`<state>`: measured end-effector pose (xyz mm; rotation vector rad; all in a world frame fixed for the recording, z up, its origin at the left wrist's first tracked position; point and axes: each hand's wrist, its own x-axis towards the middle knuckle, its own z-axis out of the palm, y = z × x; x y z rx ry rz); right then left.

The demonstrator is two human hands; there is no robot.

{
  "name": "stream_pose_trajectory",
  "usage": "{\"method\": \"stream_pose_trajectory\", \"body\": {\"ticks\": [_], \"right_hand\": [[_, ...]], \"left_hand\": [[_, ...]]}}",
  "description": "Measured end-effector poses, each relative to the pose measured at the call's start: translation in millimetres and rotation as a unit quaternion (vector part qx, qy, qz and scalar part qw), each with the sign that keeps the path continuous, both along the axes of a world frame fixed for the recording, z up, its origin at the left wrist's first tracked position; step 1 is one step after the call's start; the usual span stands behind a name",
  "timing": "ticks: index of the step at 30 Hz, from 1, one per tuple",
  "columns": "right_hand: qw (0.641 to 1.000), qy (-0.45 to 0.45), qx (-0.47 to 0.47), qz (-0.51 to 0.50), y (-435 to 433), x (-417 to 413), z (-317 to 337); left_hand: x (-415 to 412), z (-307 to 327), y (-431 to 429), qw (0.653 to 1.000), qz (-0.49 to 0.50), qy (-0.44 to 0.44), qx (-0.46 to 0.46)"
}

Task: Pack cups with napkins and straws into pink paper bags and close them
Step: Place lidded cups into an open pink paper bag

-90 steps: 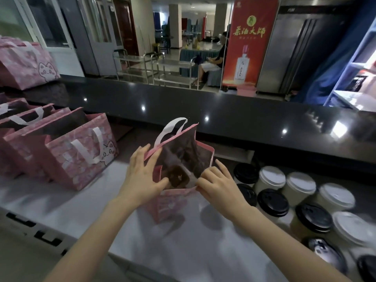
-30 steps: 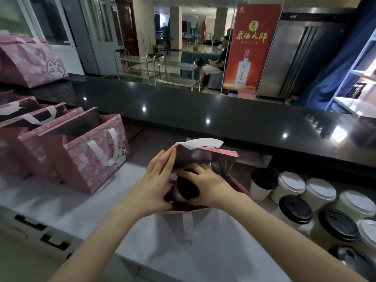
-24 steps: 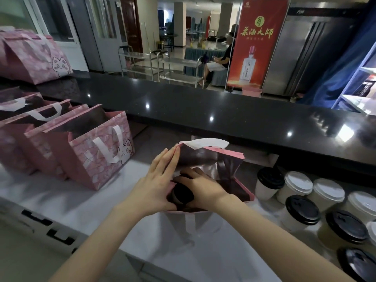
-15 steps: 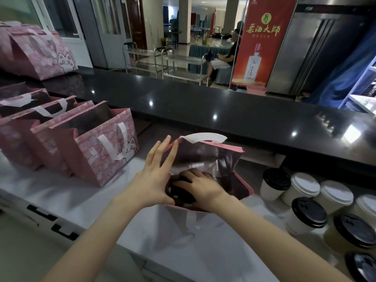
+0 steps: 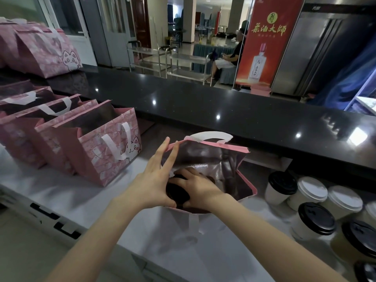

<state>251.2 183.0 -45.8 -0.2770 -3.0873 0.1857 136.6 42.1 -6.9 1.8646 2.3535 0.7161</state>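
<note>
An open pink paper bag (image 5: 230, 159) with white handles stands on the white counter in front of me. My right hand (image 5: 197, 187) reaches into its mouth and grips a cup with a black lid (image 5: 176, 192). My left hand (image 5: 154, 176) rests against the bag's left rim, fingers spread and pointing up, thumb at the near edge. The bottom of the bag is hidden. No napkins or straws show.
Several open pink bags with a cat print (image 5: 109, 147) stand in a row to the left. Closed pink bags (image 5: 46, 51) sit on the black upper counter (image 5: 223, 110). Several lidded cups, black lids (image 5: 313, 220) and white lids (image 5: 311, 190), crowd the right.
Three seconds ago both hands held the bag's mouth open. Since then my right hand has brought a black-lidded cup into the bag and lowered it; my left hand stays on the rim.
</note>
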Motion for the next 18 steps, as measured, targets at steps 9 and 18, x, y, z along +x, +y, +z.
{"method": "stream_pose_trajectory", "body": {"ticks": [9,18], "right_hand": [[1.0,-0.022,-0.008,-0.012,5,-20,-4],[0.999,0.016,-0.009,-0.033,20,-21,-9]], "left_hand": [[-6,7,-4,1.0,-0.005,-0.002,-0.021],[-17,12,2,0.999,0.0,-0.026,-0.039]]}}
